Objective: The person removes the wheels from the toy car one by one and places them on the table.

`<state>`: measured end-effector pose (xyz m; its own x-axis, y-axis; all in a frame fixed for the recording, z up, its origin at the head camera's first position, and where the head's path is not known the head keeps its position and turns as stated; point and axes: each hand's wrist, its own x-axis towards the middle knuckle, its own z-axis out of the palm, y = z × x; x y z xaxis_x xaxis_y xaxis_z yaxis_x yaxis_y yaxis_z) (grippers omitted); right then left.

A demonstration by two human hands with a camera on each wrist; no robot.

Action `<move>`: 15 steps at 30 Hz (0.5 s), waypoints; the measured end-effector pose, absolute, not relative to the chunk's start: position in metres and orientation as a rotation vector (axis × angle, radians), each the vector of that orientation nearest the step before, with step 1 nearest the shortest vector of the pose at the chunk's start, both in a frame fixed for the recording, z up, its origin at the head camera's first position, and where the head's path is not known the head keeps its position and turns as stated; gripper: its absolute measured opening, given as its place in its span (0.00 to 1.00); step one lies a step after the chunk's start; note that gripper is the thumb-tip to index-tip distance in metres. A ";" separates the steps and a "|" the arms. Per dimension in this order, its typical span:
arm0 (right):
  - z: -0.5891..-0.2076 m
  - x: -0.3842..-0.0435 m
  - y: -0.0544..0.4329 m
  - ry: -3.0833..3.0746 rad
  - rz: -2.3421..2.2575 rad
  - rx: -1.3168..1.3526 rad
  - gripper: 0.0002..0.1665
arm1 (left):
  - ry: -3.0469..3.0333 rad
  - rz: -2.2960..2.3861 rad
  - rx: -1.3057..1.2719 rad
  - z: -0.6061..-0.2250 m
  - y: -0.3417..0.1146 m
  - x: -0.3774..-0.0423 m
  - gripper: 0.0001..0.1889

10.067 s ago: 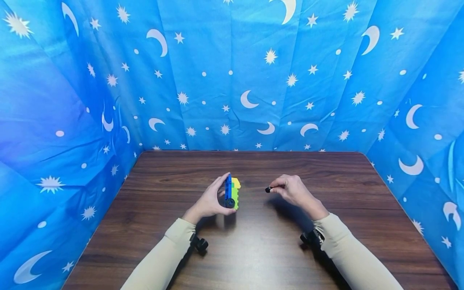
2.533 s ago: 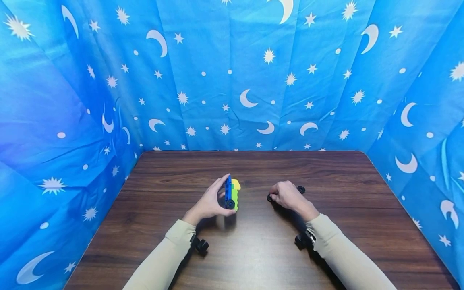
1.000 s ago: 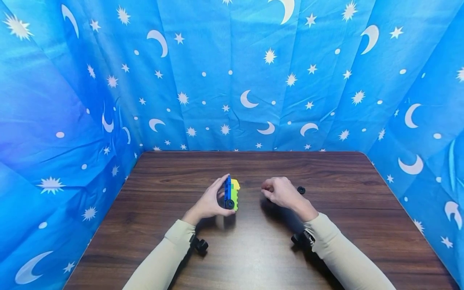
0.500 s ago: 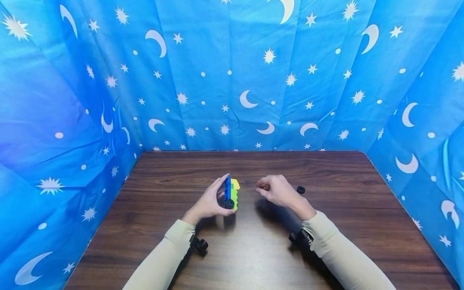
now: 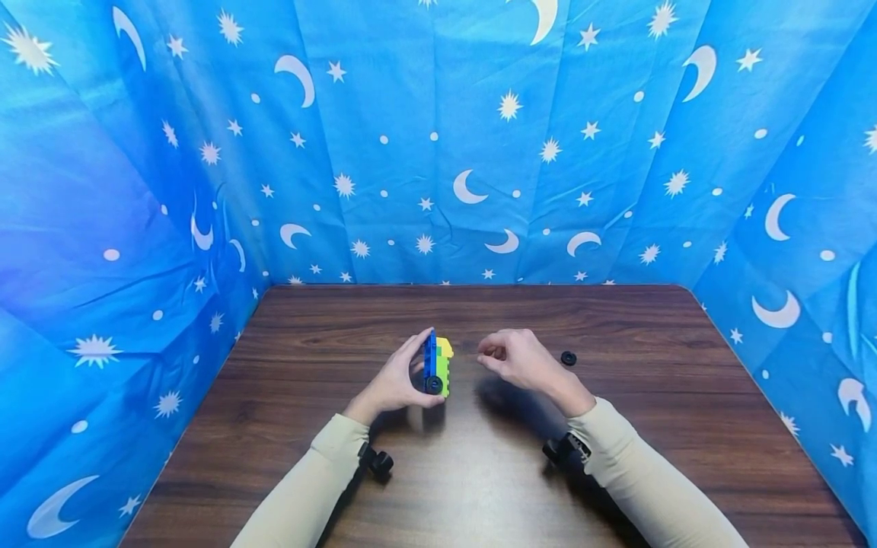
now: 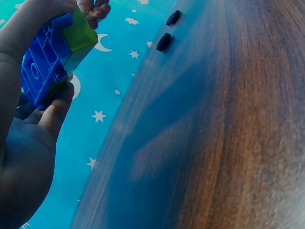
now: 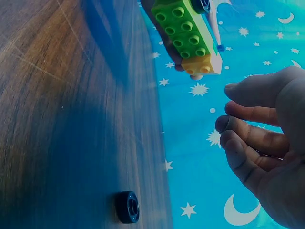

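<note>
My left hand (image 5: 392,384) holds a toy car (image 5: 442,369) built of bricks, thumb at its near end and fingers at its far end. It stands tipped on its side above the table. Its blue base (image 6: 40,69) faces my palm, and studs on its green bricks (image 7: 180,31) face right. One black wheel (image 5: 434,385) is on the car's near side. To the right, my right hand (image 5: 527,361) hovers with loosely curled fingers. A gap shows between its thumb and fingers, with nothing seen in them. The left wrist view has two loose black wheels, the nearer wheel (image 6: 164,43) and the farther wheel (image 6: 174,18).
A loose wheel (image 5: 568,358) lies on the brown wooden table (image 5: 466,487), just right of my right hand. Blue cloth (image 5: 411,99) with moons and stars hangs behind the table and along both sides. Black cameras are strapped to both wrists.
Ten seconds ago my right hand pinched a small black part, and it was at a wheel 2.5 seconds ago. Since then it has risen and moved left toward the car. My left hand stays put.
</note>
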<state>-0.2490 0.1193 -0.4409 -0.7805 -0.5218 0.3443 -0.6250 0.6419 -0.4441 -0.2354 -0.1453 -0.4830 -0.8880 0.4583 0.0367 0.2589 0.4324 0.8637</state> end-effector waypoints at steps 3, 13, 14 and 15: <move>-0.440 -0.248 0.117 -2.681 0.841 0.954 0.05 | 2.462 1.447 0.636 -0.473 -0.145 -0.230 0.59; -0.435 -0.244 0.112 -2.668 0.873 0.991 0.07 | 2.469 1.486 0.662 -0.467 -0.143 -0.226 0.59; -0.435 -0.243 0.111 -2.666 0.880 0.998 0.07 | 2.474 1.480 0.663 -0.467 -0.143 -0.227 0.59; -0.435 -0.243 0.110 -2.661 0.883 1.008 0.07 | 2.477 1.477 0.664 -0.468 -0.143 -0.227 0.59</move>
<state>-0.2427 0.1100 -0.4352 -0.7596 -0.5524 0.3433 -0.6481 0.5980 -0.4716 -0.2270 -0.1434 -0.4676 -0.8836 0.4629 0.0701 0.2818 0.4064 0.8691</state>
